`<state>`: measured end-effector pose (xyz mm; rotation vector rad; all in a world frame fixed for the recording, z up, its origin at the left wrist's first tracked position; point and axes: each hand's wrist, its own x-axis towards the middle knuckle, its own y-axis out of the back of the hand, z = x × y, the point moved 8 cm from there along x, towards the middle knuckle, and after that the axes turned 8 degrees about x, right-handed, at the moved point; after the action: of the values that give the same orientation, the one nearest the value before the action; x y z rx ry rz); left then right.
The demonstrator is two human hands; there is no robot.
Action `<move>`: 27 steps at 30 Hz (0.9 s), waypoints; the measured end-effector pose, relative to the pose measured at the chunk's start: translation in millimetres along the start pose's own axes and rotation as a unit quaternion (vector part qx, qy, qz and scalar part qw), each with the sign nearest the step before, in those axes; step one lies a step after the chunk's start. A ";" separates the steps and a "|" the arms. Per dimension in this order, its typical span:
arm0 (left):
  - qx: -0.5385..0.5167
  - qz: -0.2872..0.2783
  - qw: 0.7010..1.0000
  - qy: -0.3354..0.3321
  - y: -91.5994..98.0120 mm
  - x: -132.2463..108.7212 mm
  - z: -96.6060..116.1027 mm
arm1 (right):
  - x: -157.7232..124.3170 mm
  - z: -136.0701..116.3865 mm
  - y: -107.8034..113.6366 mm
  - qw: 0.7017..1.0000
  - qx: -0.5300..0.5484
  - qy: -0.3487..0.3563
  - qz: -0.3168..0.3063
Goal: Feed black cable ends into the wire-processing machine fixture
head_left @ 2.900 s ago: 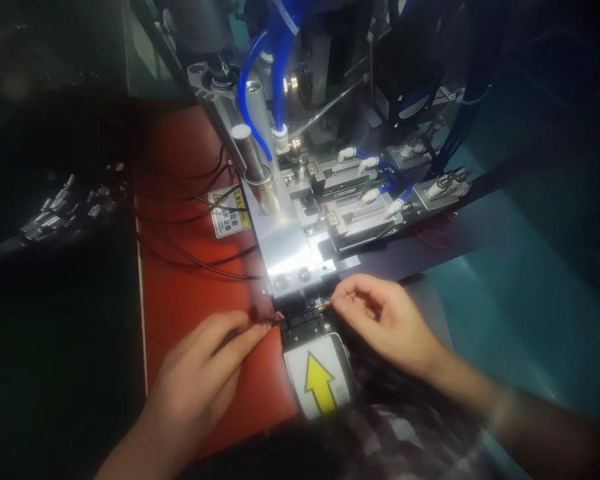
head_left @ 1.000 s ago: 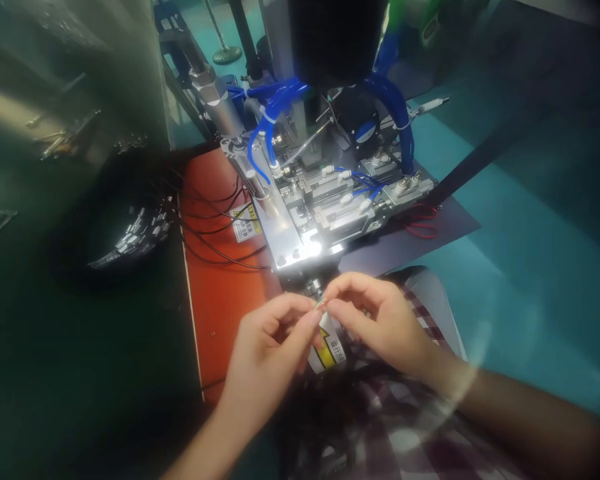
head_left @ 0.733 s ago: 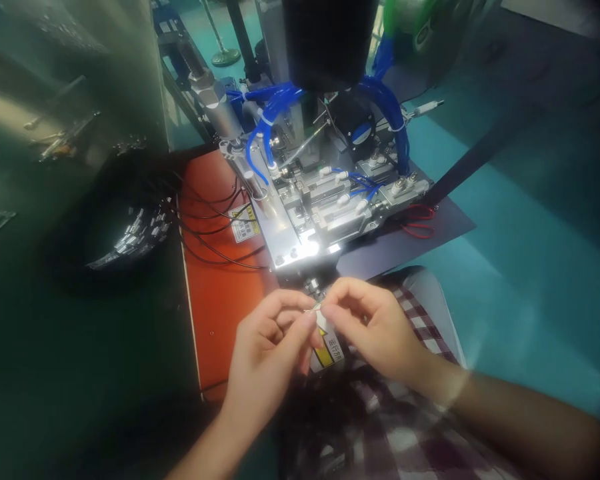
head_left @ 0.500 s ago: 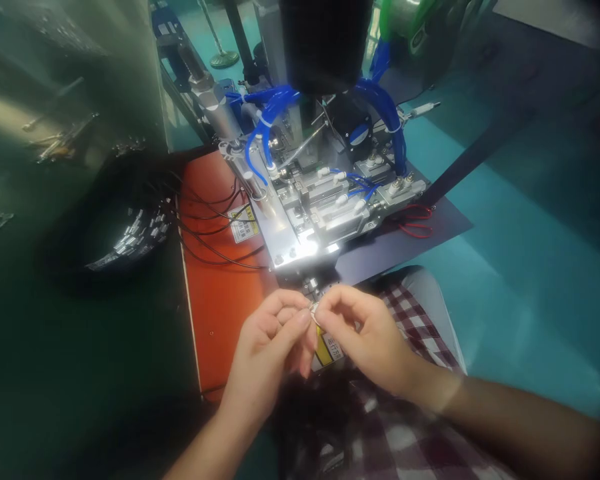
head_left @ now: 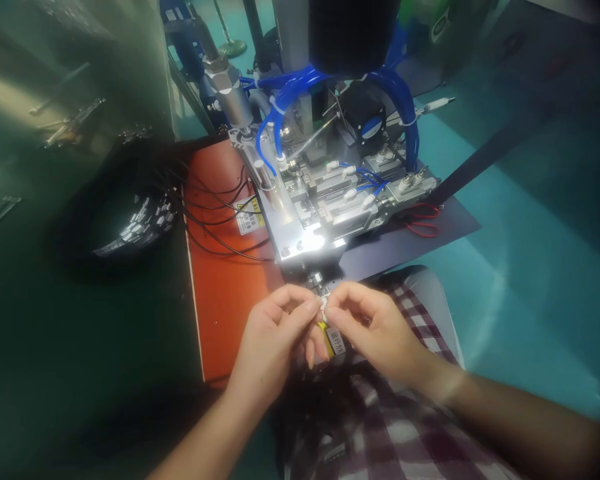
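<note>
My left hand (head_left: 277, 337) and my right hand (head_left: 377, 327) meet in front of the metal machine (head_left: 353, 223). Between their fingertips is a small, thin, pale piece (head_left: 324, 304), too small to name. Thumb and forefinger are pinched together on each hand; the other left fingers curl loosely below. Just beyond the fingertips is a small metal fitting (head_left: 316, 279) at the machine's front. A yellow and white label (head_left: 336, 340) shows under the hands, partly covered by them.
Black cables cross the orange board (head_left: 230, 293) on the left. On the dark surface beside it lies a black bundle with shiny metal ends (head_left: 140, 223). Blue air tubes (head_left: 285, 87) arch above the machine. A red wire (head_left: 424, 223) loops at its right. My checked clothing (head_left: 405, 413) is close below.
The view has shifted slightly, so the machine appears a little higher and further right. Both hands keep their pinch on the pale piece, and their fingertips have moved slightly right in the picture.
</note>
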<state>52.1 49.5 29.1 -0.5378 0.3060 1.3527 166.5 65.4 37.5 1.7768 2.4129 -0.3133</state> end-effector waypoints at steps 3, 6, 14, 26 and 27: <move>-0.009 0.018 1.000 -0.015 1.8 0.0 0.6 | -0.4 -0.6 0.6 1.000 -0.004 0.005 0.001; 0.008 0.030 0.999 -0.013 3.5 0.6 -2.5 | -1.3 -1.6 1.1 1.000 -0.009 0.011 0.001; 0.054 0.066 0.995 -0.050 9.1 0.7 -4.3 | 1.1 -0.5 4.9 1.000 -0.006 -0.006 0.026; 0.052 0.060 0.994 -0.070 6.9 -0.7 -1.7 | 5.2 1.5 3.0 0.995 0.086 -0.033 0.043; 0.054 0.060 0.994 -0.071 6.9 -0.9 -1.6 | 5.3 1.1 3.4 0.995 0.084 -0.028 0.046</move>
<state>45.3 48.8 27.0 -0.3359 0.2969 1.4735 168.1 71.1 34.9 1.9121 2.3197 -0.5618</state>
